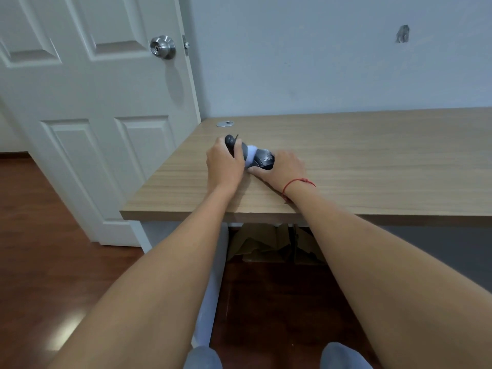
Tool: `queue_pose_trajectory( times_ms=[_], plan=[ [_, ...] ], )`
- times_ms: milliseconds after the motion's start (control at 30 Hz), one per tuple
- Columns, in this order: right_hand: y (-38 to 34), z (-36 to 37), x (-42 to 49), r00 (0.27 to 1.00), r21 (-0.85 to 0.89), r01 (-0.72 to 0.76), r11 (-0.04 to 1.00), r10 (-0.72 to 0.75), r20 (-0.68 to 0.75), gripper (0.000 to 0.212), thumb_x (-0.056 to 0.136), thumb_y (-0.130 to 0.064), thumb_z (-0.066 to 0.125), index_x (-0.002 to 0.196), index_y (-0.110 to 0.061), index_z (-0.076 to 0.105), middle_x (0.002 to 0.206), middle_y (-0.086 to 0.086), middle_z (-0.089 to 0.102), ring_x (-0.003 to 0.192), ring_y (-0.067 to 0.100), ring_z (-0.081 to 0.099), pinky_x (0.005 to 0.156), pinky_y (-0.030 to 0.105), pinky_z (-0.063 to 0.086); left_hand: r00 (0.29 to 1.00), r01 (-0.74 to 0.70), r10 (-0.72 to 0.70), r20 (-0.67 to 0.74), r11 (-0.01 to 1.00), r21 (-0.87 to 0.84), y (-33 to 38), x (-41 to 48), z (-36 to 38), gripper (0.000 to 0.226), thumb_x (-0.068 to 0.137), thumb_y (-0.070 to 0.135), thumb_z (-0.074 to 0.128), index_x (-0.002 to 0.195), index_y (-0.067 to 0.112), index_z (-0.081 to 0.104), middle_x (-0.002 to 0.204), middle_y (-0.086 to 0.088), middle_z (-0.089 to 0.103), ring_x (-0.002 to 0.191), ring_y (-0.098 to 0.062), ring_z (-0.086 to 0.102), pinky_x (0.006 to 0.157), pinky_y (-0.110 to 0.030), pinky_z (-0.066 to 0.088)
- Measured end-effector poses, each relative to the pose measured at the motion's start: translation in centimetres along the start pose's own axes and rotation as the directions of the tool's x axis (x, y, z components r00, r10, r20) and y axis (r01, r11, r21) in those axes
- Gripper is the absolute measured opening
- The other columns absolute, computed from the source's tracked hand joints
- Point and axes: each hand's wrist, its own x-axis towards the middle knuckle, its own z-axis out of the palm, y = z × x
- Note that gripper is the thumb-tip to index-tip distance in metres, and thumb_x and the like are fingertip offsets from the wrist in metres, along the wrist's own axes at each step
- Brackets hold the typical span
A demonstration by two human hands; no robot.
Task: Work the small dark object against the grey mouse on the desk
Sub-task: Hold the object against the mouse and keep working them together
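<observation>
Now we see both hands near the desk's [346, 155] left end. Our left hand [225, 162] has its fingers curled around a small dark object [231, 141], whose rounded tip pokes out on the far side. Just right of it lies the grey mouse [262, 159], with something white [251, 153] between the two. Our right hand [286, 169], a red string [295, 183] at its wrist, grips the mouse's right side, thumb along its near edge.
</observation>
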Motion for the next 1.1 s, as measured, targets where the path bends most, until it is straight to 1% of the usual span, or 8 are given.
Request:
queue_pose_trajectory(
  times_ms=[100, 233, 433, 567, 700, 833, 1000, 1100],
  plan=[
    [-0.2, -0.1, -0.2, 1.0, 0.002, 0.005, 1.0, -0.005, 0.006, 0.058, 0.072, -0.063, 0.064, 0.108, -0.018, 0.064, 0.102, 0.005, 0.069, 0.097, 0.026, 0.063, 0.088, 0.04, 0.05, 0.994, 0.112, -0.111, -0.011, 0.989, 0.099, -0.6, 0.3, 0.1, 0.024, 0.093, 0.023, 0.051, 0.075, 0.008, 0.047, 0.075, -0.008, 0.054, 0.072, -0.022, 0.045, 0.061, -0.023, 0.027],
    [-0.5, -0.1, -0.4, 0.999, 0.031, 0.026, 0.999, -0.027, 0.036, 0.05, 0.073, -0.059, 0.056, 0.103, -0.021, 0.063, 0.096, 0.002, 0.069, 0.093, 0.026, 0.064, 0.088, 0.042, 0.052, 0.988, 0.146, -0.144, -0.05, 0.987, 0.063, -0.7, 0.6, 0.1, 0.025, 0.094, 0.024, 0.05, 0.076, 0.007, 0.048, 0.076, -0.01, 0.055, 0.074, -0.024, 0.047, 0.063, -0.024, 0.028],
    [-0.3, -0.3, -0.2, 0.999, -0.014, 0.027, 1.0, -0.026, 0.024, 0.048, 0.082, -0.058, 0.057, 0.1, -0.014, 0.064, 0.095, 0.005, 0.07, 0.092, 0.026, 0.063, 0.089, 0.04, 0.049, 0.995, 0.094, -0.095, -0.013, 0.991, -0.094, -0.3, 0.4, 0.0, 0.032, 0.091, 0.026, 0.054, 0.068, 0.005, 0.05, 0.064, -0.008, 0.056, 0.065, -0.023, 0.051, 0.062, -0.027, 0.038],
    [-0.3, -0.3, -0.2, 0.999, 0.014, 0.034, 0.999, -0.034, 0.006, 0.043, 0.08, -0.055, 0.059, 0.1, -0.017, 0.066, 0.094, 0.004, 0.07, 0.093, 0.025, 0.064, 0.092, 0.041, 0.048, 0.994, 0.105, -0.105, -0.008, 0.994, -0.019, -0.5, 0.5, 0.1, 0.034, 0.09, 0.021, 0.053, 0.06, 0.01, 0.041, 0.058, -0.003, 0.048, 0.068, -0.026, 0.048, 0.062, -0.03, 0.036],
    [-0.2, -0.7, -0.2, 1.0, 0.015, 0.021, 1.0, -0.022, 0.017, 0.041, 0.08, -0.053, 0.06, 0.096, -0.015, 0.064, 0.085, 0.001, 0.061, 0.085, 0.023, 0.057, 0.089, 0.038, 0.045, 0.998, 0.065, -0.067, -0.016, 0.992, -0.109, -0.3, 0.5, 0.1, 0.037, 0.089, 0.026, 0.056, 0.067, -0.003, 0.052, 0.065, -0.018, 0.062, 0.067, -0.031, 0.057, 0.061, -0.037, 0.044],
    [-0.3, -0.5, -0.3, 1.0, 0.054, 0.014, 0.998, -0.015, 0.007, 0.034, 0.077, -0.049, 0.061, 0.092, -0.019, 0.067, 0.082, -0.001, 0.065, 0.086, 0.023, 0.062, 0.09, 0.037, 0.045, 0.997, 0.076, -0.075, -0.018, 0.997, 0.024, -0.3, 0.3, 0.1, 0.029, 0.091, 0.024, 0.053, 0.07, 0.006, 0.047, 0.067, -0.008, 0.053, 0.069, -0.025, 0.047, 0.062, -0.027, 0.032],
    [-0.4, -0.2, -0.1, 1.0, 0.021, 0.024, 0.999, -0.024, -0.013, 0.037, 0.076, -0.052, 0.055, 0.088, -0.019, 0.065, 0.086, 0.002, 0.07, 0.086, 0.024, 0.063, 0.094, 0.04, 0.044, 0.984, -0.179, 0.18, 0.004, 0.981, -0.073, 1.3, -0.9, 0.0, 0.021, 0.094, 0.026, 0.057, 0.084, 0.007, 0.058, 0.074, -0.001, 0.057, 0.067, -0.014, 0.05, 0.058, -0.016, 0.034],
    [-0.4, -0.2, 0.0, 1.0, 0.044, 0.009, 0.999, -0.009, -0.011, 0.036, 0.074, -0.052, 0.055, 0.085, -0.019, 0.064, 0.085, 0.003, 0.07, 0.085, 0.025, 0.063, 0.093, 0.04, 0.045, 0.984, -0.177, 0.177, 0.029, 0.984, 0.017, 0.9, -0.8, 0.1, 0.021, 0.093, 0.024, 0.057, 0.084, 0.005, 0.058, 0.075, -0.006, 0.059, 0.068, -0.018, 0.05, 0.058, -0.023, 0.034]
  ],
)
